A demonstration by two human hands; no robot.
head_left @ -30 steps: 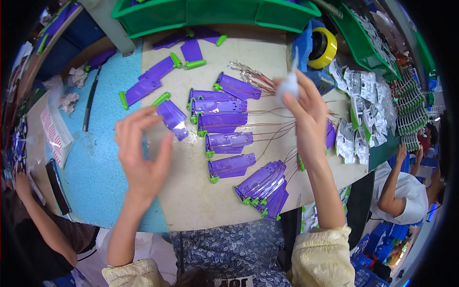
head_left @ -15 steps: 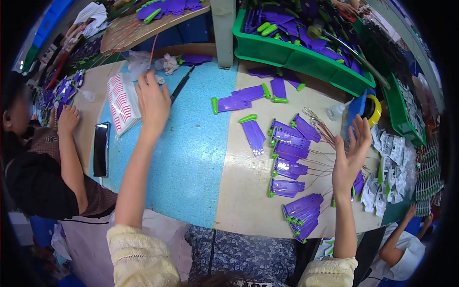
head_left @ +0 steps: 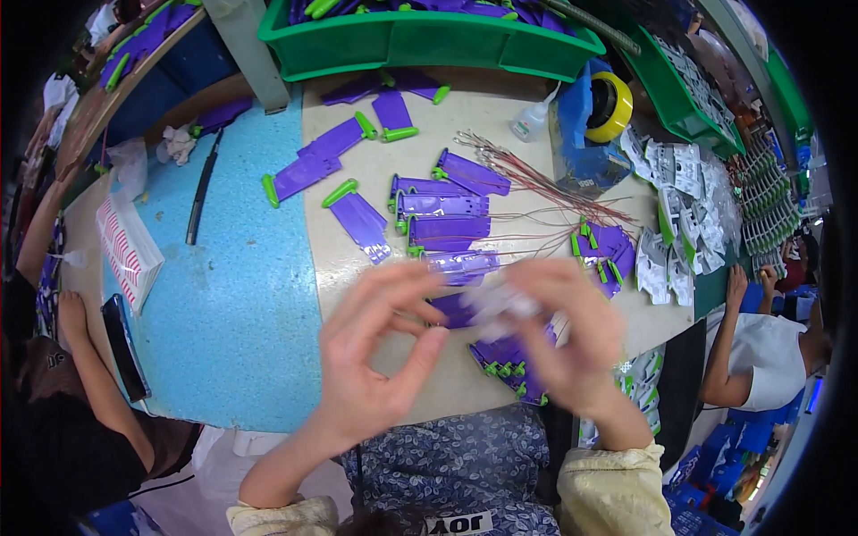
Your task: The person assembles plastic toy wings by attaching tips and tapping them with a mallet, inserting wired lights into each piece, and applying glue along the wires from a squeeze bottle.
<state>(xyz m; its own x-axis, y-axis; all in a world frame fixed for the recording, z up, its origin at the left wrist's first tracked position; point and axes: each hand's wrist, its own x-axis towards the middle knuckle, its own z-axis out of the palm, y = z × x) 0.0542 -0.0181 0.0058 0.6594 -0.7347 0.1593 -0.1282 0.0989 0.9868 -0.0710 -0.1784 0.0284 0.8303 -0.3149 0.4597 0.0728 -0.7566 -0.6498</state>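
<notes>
My right hand [head_left: 576, 335] grips a small whitish-grey piece [head_left: 500, 308], too smeared by motion to name its kind. Just left of it, my left hand [head_left: 380, 339] is curved, its thumb and fingers apart and nothing visible between them. Both hands hover over the near part of the table. Beneath and beyond them lies a column of purple flat parts [head_left: 442, 205] with green ends and thin reddish wires [head_left: 536, 183]. A fanned stack of purple parts [head_left: 518, 371] is partly hidden under my right hand.
A green bin [head_left: 429, 49] of purple parts stands at the back. Near it are a small bottle [head_left: 529, 121] and a blue tape dispenser [head_left: 581, 147] with yellow tape [head_left: 610, 107]. White-grey parts [head_left: 666, 214] lie right. A black pen-like tool [head_left: 204, 188] and phone [head_left: 123, 344] lie left.
Both hands have come together at the near middle of the table. My right hand now holds a whitish-grey piece. The view has shifted to the right.
</notes>
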